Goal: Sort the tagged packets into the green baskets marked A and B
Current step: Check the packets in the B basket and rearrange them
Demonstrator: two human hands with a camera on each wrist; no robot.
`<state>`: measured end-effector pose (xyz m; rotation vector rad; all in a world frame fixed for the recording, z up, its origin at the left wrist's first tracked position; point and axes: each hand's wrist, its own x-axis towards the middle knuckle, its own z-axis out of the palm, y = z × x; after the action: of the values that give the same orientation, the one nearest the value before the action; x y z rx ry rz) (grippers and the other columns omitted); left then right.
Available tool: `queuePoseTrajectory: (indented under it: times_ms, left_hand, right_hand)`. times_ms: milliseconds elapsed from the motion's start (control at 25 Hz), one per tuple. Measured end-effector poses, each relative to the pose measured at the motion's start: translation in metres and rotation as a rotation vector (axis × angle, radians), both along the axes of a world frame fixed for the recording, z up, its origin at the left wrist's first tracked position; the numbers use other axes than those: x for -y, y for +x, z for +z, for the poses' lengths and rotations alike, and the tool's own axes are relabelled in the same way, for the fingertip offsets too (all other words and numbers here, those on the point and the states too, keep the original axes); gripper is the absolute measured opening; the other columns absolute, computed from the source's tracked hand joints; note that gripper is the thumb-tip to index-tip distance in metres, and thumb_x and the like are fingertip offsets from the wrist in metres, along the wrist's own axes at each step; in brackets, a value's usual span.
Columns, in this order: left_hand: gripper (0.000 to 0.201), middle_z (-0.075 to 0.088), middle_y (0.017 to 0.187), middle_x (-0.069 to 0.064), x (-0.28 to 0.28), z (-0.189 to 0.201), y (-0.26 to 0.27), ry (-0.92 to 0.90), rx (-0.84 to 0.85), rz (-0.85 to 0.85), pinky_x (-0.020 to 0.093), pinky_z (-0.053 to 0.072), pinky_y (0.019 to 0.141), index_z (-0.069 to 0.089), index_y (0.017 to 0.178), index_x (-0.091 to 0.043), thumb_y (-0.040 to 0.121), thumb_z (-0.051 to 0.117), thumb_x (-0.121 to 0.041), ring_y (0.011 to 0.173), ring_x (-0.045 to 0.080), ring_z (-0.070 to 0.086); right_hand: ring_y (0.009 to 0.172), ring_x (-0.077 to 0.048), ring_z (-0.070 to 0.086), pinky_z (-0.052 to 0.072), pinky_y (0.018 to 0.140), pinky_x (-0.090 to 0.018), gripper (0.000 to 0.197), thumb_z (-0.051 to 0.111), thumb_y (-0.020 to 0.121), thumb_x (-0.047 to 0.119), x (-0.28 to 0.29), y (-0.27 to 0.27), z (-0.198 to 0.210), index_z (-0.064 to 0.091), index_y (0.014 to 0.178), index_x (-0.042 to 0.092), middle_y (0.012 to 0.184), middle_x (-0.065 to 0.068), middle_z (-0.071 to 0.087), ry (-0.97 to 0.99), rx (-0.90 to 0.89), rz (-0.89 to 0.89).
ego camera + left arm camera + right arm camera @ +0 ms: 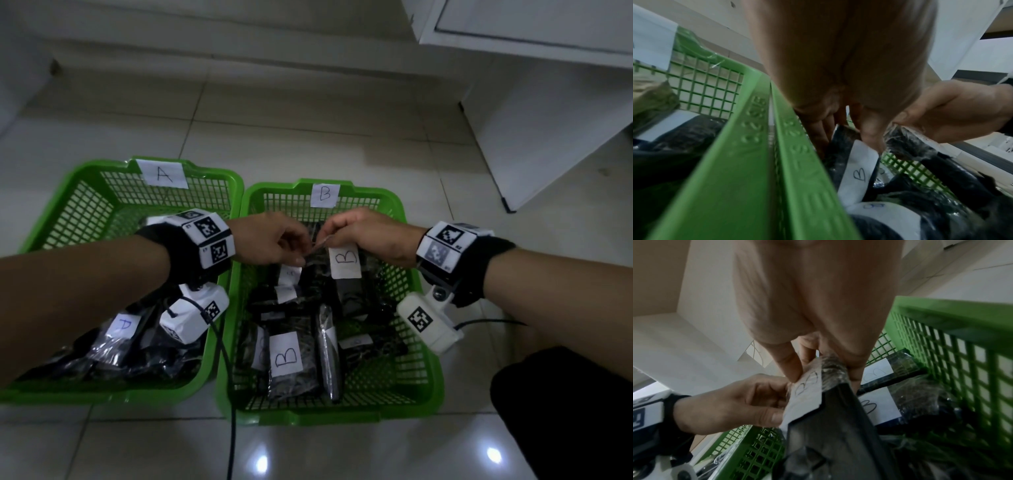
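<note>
Pale tiled floor (308,113), dim room, white cabinet (548,102) off in the corner. Both hands met over basket B (404,212): the right hand (370,236) pinched the top edge of a B-tagged packet (346,274), and the left hand (270,240) pinched that same crinkly top edge. It hung just above the other packets (291,359). Looked light, floppy and a bit slippery, so I'd grab the sealed top. Basket A (78,178) sat alongside; my left arm hid most of its contents.
</note>
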<state>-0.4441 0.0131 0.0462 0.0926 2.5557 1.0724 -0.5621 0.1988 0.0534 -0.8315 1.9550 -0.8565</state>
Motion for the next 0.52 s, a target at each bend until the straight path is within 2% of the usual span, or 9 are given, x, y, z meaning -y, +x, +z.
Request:
queuePoseTrajectory:
  times_ms: [80, 120, 200, 280, 360, 400, 440, 520]
  left_hand:
    - [0.013, 0.07, 0.094, -0.008, 0.0006, -0.0003, 0.0008, 0.026, 0.023, 0.005, 0.027, 0.052, 0.085, 0.065, 0.098, -0.024, 0.093, 0.066, -0.013, 0.089, 0.009, 0.065]
    - [0.015, 0.069, 0.095, -0.008, 0.0012, -0.0003, 0.0009, 0.037, 0.012, 0.015, 0.03, 0.053, 0.088, 0.065, 0.098, -0.025, 0.094, 0.064, -0.011, 0.092, 0.01, 0.065]
    - [0.017, 0.07, 0.098, -0.005, 0.0027, -0.0003, -0.0003, 0.03, -0.031, 0.02, 0.036, 0.053, 0.092, 0.066, 0.1, -0.024, 0.094, 0.063, -0.008, 0.095, 0.015, 0.066]
    - [0.016, 0.07, 0.101, 0.003, 0.0039, 0.0, -0.0033, 0.051, -0.05, 0.035, 0.041, 0.054, 0.091, 0.069, 0.103, -0.015, 0.093, 0.063, -0.004, 0.096, 0.021, 0.066]
    - [0.012, 0.07, 0.098, 0.007, 0.0041, -0.0003, -0.0047, 0.099, -0.034, 0.091, 0.041, 0.052, 0.087, 0.069, 0.099, -0.014, 0.093, 0.064, -0.006, 0.089, 0.02, 0.064]
    - [0.006, 0.07, 0.095, 0.006, 0.0035, -0.0005, -0.0047, 0.111, -0.034, 0.113, 0.039, 0.051, 0.082, 0.07, 0.097, -0.015, 0.093, 0.066, -0.014, 0.085, 0.02, 0.063]
    - [0.009, 0.071, 0.091, 0.004, 0.0029, -0.0009, -0.0045, 0.095, -0.059, 0.123, 0.037, 0.051, 0.078, 0.072, 0.095, -0.017, 0.091, 0.069, -0.025, 0.082, 0.02, 0.064]
    - [0.018, 0.072, 0.081, 0.0, 0.0023, -0.0013, -0.0033, 0.012, -0.158, 0.1, 0.033, 0.05, 0.067, 0.075, 0.093, -0.019, 0.087, 0.073, -0.036, 0.073, 0.019, 0.064]
  right_hand:
    - [0.089, -0.019, 0.065, 0.052, 0.094, -0.045, 0.017, 0.067, 0.089, 0.024, -0.0008, -0.0003, 0.0009, 0.076, 0.092, 0.01, 0.096, -0.008, 0.074, 0.001, -0.045, 0.014]
    - [0.086, -0.02, 0.064, 0.053, 0.089, -0.044, 0.024, 0.068, 0.087, 0.03, -0.0001, 0.0002, 0.0007, 0.075, 0.09, 0.008, 0.093, -0.011, 0.073, 0.001, -0.066, 0.024]
    - [0.073, -0.013, 0.06, 0.052, 0.073, -0.034, 0.021, 0.073, 0.088, 0.032, 0.0022, 0.0021, 0.0006, 0.075, 0.081, 0.013, 0.08, -0.007, 0.072, -0.002, -0.122, 0.058]
    - [0.067, -0.008, 0.059, 0.048, 0.066, -0.028, 0.014, 0.076, 0.089, 0.031, 0.0045, 0.0015, 0.0001, 0.076, 0.079, 0.021, 0.076, -0.003, 0.072, -0.003, -0.189, 0.088]
    - [0.067, -0.006, 0.061, 0.048, 0.065, -0.025, 0.011, 0.075, 0.089, 0.03, 0.0056, 0.0001, -0.0012, 0.077, 0.084, 0.02, 0.082, -0.007, 0.075, -0.021, -0.233, 0.091]
    - [0.064, -0.002, 0.06, 0.047, 0.062, -0.019, 0.011, 0.074, 0.09, 0.028, 0.0061, -0.0007, -0.002, 0.077, 0.086, 0.018, 0.081, -0.005, 0.074, -0.034, -0.261, 0.093]
    - [0.06, 0.004, 0.058, 0.044, 0.058, -0.013, 0.011, 0.073, 0.092, 0.025, 0.0072, -0.0008, -0.0021, 0.076, 0.087, 0.017, 0.076, 0.001, 0.072, -0.046, -0.287, 0.103]
    - [0.054, 0.009, 0.054, 0.04, 0.055, -0.009, 0.01, 0.07, 0.094, 0.023, 0.0089, -0.0009, -0.0009, 0.074, 0.085, 0.023, 0.069, 0.012, 0.066, -0.049, -0.316, 0.142]
